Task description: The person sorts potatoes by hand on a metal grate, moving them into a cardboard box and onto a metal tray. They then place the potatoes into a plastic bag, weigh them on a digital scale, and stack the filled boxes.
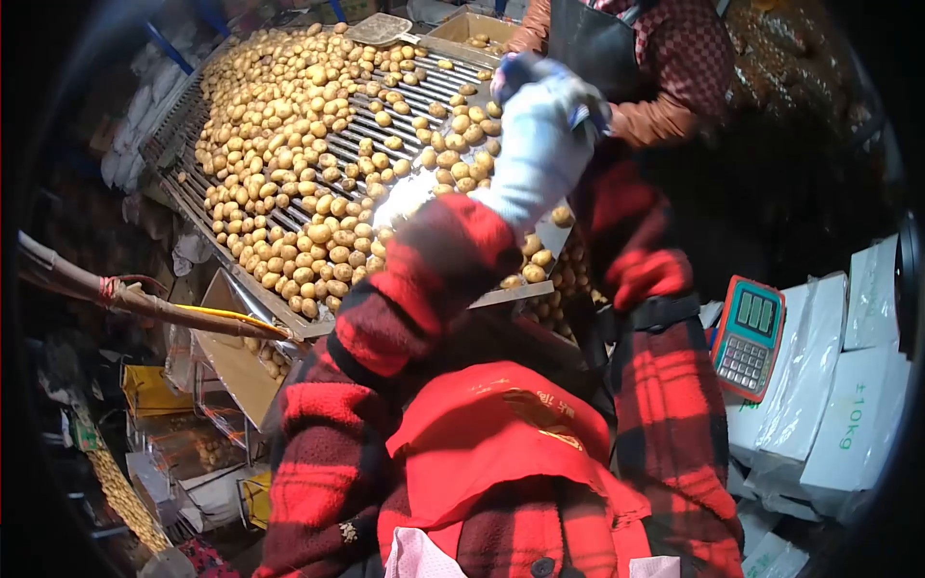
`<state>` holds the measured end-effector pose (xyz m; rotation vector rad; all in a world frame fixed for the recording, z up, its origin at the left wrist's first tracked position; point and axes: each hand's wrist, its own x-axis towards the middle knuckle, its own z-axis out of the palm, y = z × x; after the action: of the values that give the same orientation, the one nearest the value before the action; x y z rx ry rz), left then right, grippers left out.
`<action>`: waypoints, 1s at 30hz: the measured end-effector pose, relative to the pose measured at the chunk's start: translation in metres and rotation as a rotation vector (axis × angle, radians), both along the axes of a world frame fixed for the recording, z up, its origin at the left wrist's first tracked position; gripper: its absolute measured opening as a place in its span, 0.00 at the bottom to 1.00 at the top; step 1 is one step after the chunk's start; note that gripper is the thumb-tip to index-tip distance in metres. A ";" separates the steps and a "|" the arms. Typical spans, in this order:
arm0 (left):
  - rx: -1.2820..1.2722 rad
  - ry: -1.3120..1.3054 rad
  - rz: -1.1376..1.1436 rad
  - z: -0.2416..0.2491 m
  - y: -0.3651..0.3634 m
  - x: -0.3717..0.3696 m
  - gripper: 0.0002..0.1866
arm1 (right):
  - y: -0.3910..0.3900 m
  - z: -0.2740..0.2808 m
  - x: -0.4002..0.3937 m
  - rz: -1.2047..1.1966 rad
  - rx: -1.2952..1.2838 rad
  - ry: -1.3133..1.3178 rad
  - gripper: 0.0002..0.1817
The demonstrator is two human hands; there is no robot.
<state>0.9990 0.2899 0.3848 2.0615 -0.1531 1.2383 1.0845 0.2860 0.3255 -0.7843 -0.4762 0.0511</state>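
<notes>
In the head view both my hands are raised close together over the right side of a slatted metal sorting table [352,144]. My left hand [540,144] wears a pale white-and-blue knit glove, and its fingers are smeared by motion. My right hand [590,111] meets it at the wrist end of the dark red plaid sleeve and is mostly hidden. Whether either hand holds something cannot be made out. Below and around them lie many yellow-brown potatoes [453,159], spread over slats and a smooth metal chute.
A co-worker in a checked top and dark apron [593,48] stands across the table. A scoop [381,29] and a cardboard box [472,34] lie at the far edge. A scale display [750,337] and white cartons [853,414] are at right; a wooden pole [145,299] at left.
</notes>
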 end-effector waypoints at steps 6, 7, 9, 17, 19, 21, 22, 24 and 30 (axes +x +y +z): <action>-0.746 0.663 -0.294 -0.010 -0.002 -0.075 0.23 | -0.056 0.066 0.017 0.495 -0.166 0.111 0.24; -0.775 0.689 -0.463 -0.040 -0.016 -0.082 0.24 | -0.065 0.055 0.002 0.475 -0.189 0.123 0.24; -0.916 0.944 -0.600 -0.040 -0.047 -0.103 0.22 | -0.075 0.033 -0.026 0.438 -0.241 0.160 0.24; -0.065 0.367 -0.309 -0.084 -0.065 -0.153 0.16 | -0.096 -0.037 -0.067 0.230 -0.496 0.024 0.17; -0.757 0.656 -0.618 -0.087 -0.069 -0.172 0.09 | -0.102 -0.053 -0.074 0.051 -0.818 -0.309 0.18; -1.220 0.871 -0.951 -0.090 -0.063 -0.184 0.15 | -0.109 -0.059 -0.072 -0.206 -1.092 -0.998 0.19; -1.293 0.889 -1.027 -0.086 -0.059 -0.180 0.16 | -0.112 -0.062 -0.079 -0.222 -1.206 -1.117 0.20; -1.501 0.703 -0.966 -0.105 -0.070 -0.161 0.16 | -0.102 -0.068 -0.102 -0.120 -1.570 -1.449 0.15; -2.044 0.383 -1.000 -0.144 -0.032 -0.163 0.08 | -0.100 -0.095 -0.092 0.170 -1.196 -0.384 0.15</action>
<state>0.8359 0.2574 0.2408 0.1665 0.2058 -0.0415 0.9920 0.1862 0.2308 -1.9430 -0.8884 0.3725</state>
